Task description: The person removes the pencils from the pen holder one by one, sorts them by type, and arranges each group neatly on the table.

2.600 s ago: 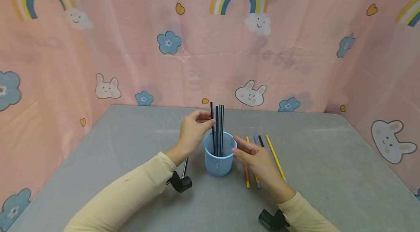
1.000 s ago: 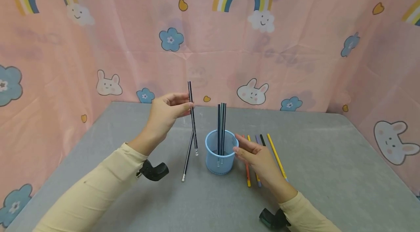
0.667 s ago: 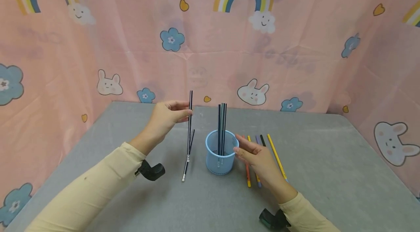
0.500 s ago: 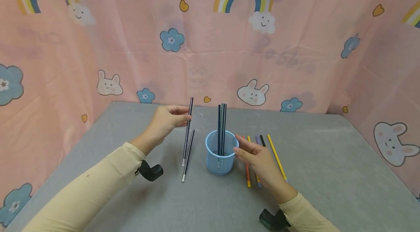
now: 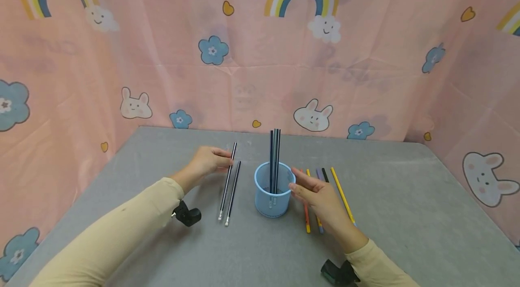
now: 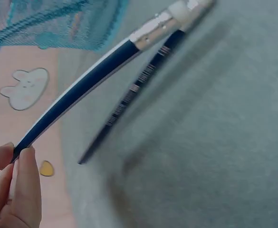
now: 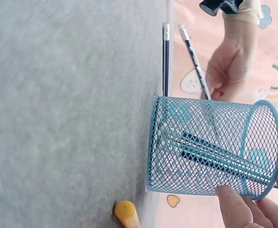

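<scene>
L hand [image 5: 206, 163]: thumb & fingertips pinching one dark pencil nr its far end; light pinch, prob. enough for a thin stick
Held pencil [image 5: 226, 185]: in L hand, eraser end lower & on the near side of the hand; R wrist view shows it off the surface, w/ gripped end higher
Tabletop [image 5: 158, 228]: below L hand; step looks like a set-down, so best land eraser end first, then bring fingertips down level & let go only w/ full length resting, else it may drop & roll
Lying pencil [image 5: 233, 193]: just right of L hand, approx. parallel to held one; narrow gap btwn in head view, eraser ends overlap in L wrist view, so judge spacing from above & don't nudge it
Blue mesh cup [image 5: 272, 208]: upright, right of L hand, at R hand's fingertips
Dark pencils [image 5: 274, 151]: a few, standing in cup, well clear of L hand
R hand [image 5: 322, 199]: relaxed fingers & thumb resting on cup's right side, not wrapped round; light brace shd do, a shove could tip it
Coloured pencils [image 5: 341, 192]: on tabletop, beside & partly hidden by R hand; best keep that wrist quiet so none roll
</scene>
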The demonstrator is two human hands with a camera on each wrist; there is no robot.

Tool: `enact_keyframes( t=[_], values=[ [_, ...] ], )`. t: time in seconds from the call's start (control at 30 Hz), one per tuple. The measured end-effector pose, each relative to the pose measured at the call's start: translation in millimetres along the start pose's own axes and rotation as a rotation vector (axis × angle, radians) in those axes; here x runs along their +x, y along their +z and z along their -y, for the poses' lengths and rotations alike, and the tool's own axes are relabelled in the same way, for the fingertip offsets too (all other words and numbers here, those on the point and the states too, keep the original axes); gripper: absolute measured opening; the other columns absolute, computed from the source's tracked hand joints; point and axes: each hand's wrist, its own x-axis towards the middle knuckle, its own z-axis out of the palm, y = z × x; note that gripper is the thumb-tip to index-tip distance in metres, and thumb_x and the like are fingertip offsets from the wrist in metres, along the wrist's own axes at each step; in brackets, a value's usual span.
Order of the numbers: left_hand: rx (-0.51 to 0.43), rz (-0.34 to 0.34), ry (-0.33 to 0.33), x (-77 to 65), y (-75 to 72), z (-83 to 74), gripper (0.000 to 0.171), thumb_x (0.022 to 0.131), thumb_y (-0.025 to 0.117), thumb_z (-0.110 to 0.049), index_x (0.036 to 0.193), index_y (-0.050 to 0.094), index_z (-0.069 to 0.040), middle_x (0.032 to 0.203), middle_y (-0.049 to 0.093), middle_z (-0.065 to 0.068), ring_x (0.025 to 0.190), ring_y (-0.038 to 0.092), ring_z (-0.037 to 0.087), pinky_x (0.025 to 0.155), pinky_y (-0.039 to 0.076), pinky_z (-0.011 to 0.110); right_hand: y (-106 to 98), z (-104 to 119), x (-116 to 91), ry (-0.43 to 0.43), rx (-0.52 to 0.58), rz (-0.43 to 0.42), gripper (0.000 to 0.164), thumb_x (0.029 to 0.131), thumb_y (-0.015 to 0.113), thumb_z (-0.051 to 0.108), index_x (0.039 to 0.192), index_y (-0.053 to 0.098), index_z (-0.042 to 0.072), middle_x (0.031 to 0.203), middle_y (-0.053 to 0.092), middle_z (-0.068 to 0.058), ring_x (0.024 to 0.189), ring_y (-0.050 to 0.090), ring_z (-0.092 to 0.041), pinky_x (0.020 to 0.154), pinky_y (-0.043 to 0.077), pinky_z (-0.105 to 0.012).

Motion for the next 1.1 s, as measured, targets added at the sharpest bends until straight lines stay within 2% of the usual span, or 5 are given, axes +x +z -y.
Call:
enact_keyframes(
  t=[0.2,0.37,0.6,0.87,1.1],
  values=[
    [0.044,-0.007,-0.049,6.1,2.9,11.2,0.032,0.091,0.068,-0.002,0.122,0.067,0.006,0.123,0.067,0.023,0.087,0.069,0.014,0.085,0.061,0.030,1,-2,2,0.018,-0.003,-0.011,0.055,0.096,0.067,0.018,0.147,0.049,0.009,0.150,0.049,-0.018,0.130,0.057,-0.033,0.101,0.051,-0.040],
    [0.079,-0.023,-0.057,8.6,3.9,16.0,0.028,0.091,0.068,-0.002,0.117,0.068,0.007,0.120,0.068,0.022,0.086,0.070,0.014,0.079,0.062,0.027,1,-4,3,0.019,-0.002,-0.010,0.055,0.096,0.067,0.018,0.147,0.049,0.009,0.150,0.049,-0.018,0.130,0.057,-0.033,0.100,0.051,-0.040],
    [0.082,-0.030,-0.082,14.3,5.9,23.8,0.025,0.090,0.068,0.000,0.114,0.068,0.008,0.114,0.070,0.022,0.077,0.069,0.010,0.073,0.062,0.026,1,-3,2,0.018,0.007,-0.008,0.055,0.096,0.067,0.018,0.147,0.049,0.009,0.150,0.048,-0.018,0.131,0.057,-0.033,0.101,0.051,-0.040],
    [0.097,-0.046,-0.124,15.9,6.9,25.0,0.025,0.088,0.070,0.002,0.112,0.068,0.009,0.115,0.069,0.022,0.074,0.066,0.010,0.070,0.062,0.023,0,-3,1,0.010,0.009,-0.005,0.057,0.095,0.069,0.021,0.147,0.049,0.009,0.150,0.048,-0.018,0.130,0.058,-0.033,0.100,0.051,-0.039],
    [0.147,-0.060,-0.127,17.5,8.9,25.7,0.024,0.087,0.071,0.001,0.110,0.069,0.008,0.113,0.070,0.022,0.077,0.067,0.011,0.070,0.062,0.024,1,-2,1,0.009,0.010,-0.007,0.054,0.096,0.067,0.018,0.146,0.050,0.009,0.150,0.049,-0.018,0.130,0.057,-0.033,0.100,0.051,-0.039]
  ],
)
